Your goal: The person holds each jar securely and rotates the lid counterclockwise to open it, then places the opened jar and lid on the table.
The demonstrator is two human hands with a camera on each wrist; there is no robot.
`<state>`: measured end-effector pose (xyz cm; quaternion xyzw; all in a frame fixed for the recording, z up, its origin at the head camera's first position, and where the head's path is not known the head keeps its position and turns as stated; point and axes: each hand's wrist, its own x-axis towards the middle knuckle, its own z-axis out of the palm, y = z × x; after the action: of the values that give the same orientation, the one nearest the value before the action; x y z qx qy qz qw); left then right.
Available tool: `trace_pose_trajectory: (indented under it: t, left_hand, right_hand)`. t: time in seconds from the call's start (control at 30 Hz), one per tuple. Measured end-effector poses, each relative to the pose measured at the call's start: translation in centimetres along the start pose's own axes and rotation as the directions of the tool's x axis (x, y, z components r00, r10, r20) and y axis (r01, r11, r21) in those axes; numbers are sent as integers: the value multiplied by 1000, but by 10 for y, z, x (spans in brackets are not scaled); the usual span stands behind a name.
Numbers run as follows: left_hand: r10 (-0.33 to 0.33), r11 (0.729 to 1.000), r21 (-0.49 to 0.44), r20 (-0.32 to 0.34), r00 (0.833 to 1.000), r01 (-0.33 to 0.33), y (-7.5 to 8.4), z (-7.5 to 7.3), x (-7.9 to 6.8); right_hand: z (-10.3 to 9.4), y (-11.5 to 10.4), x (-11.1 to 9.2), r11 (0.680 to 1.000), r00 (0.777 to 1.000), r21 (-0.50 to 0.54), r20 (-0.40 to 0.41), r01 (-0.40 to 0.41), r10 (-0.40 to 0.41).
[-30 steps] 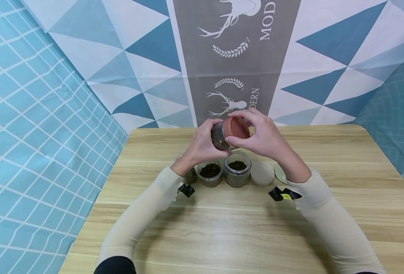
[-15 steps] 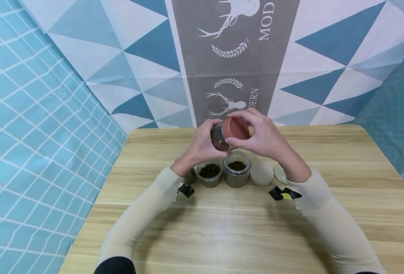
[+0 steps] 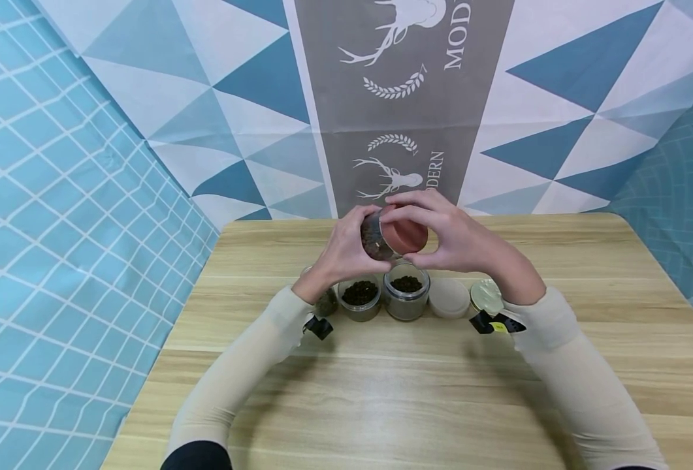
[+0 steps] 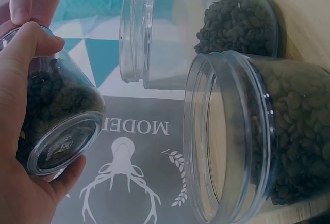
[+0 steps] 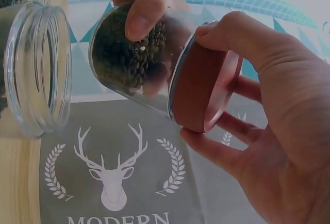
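Note:
Above the back of the table, my left hand (image 3: 346, 247) grips a clear jar (image 4: 64, 97) part filled with dark seeds or beans. The jar is tilted, its lidded end pointing toward the right hand. A reddish-brown lid (image 5: 198, 87) sits on its mouth. My right hand (image 3: 454, 234) holds that lid by the rim, thumb on one side and fingertips on the other. Below both hands stand two uncovered jars, a left jar (image 3: 360, 313) and a right jar (image 3: 406, 308), each with dark contents.
Right of the jars lie a whitish lid (image 3: 449, 298) and a pale green lid (image 3: 487, 297) with a gold rim. Another jar (image 3: 326, 304) is partly hidden by the left wrist. A patterned cloth wall (image 3: 393, 117) rises behind the wooden table (image 3: 381, 391).
My right hand has changed its grip on the reddish-brown lid, its fingers now further over the top, and the wrist has swung slightly right. The left hand and jar have barely moved.

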<state>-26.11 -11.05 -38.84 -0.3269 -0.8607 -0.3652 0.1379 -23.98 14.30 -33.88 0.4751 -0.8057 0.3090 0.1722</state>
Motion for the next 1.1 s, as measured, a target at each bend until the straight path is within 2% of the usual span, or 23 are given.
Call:
trace_pose_trajectory:
  t: [0.13, 0.3, 0.67, 0.73, 0.77, 0.83, 0.87, 0.97, 1.03, 1.1]
  left_hand:
    - [-5, 1000, 8, -2, 1000, 5, -1, 0, 0]
    - [-11, 1000, 13, -4, 1000, 11, -1, 1, -1]
    - [-32, 999, -4, -13, 999, 32, -2, 1, -2]
    - [-32, 999, -5, -13, 999, 32, -2, 1, -2]
    - [-32, 999, -6, -12, 999, 32, -2, 1, -2]
    - [-36, 999, -10, -8, 999, 36, -2, 1, -2]
    - [-38, 999, -12, -6, 999, 38, -2, 2, -2]
    - [-46, 999, -14, 2, 999, 46, -1, 2, -2]
    - [-51, 999, -13, 5, 999, 51, -1, 2, -2]
    - [-52, 999, -10, 6, 999, 52, -1, 2, -2]
  right_hand:
    - [-1, 1, -1, 998, 998, 0, 11, 67, -67]
    - [-1, 2, -1, 997, 997, 1, 13, 73, -73]
    - [-8, 6, -8, 1000, 997, 25, -77, 15, -13]
    - [-8, 4, -8, 998, 996, 39, -78, -40, 43]
    - [-8, 2, -8, 995, 992, 49, -79, -92, 96]
    - [-9, -3, -8, 971, 968, 67, -84, -230, 235]
    - [-9, -6, -7, 948, 945, 75, -85, -311, 316]
    - [-11, -14, -5, 856, 853, 83, -76, -511, 516]
    - [-11, -19, -3, 812, 811, 76, -61, -578, 583]
    - [-11, -22, -2, 797, 797, 76, -41, -599, 603]
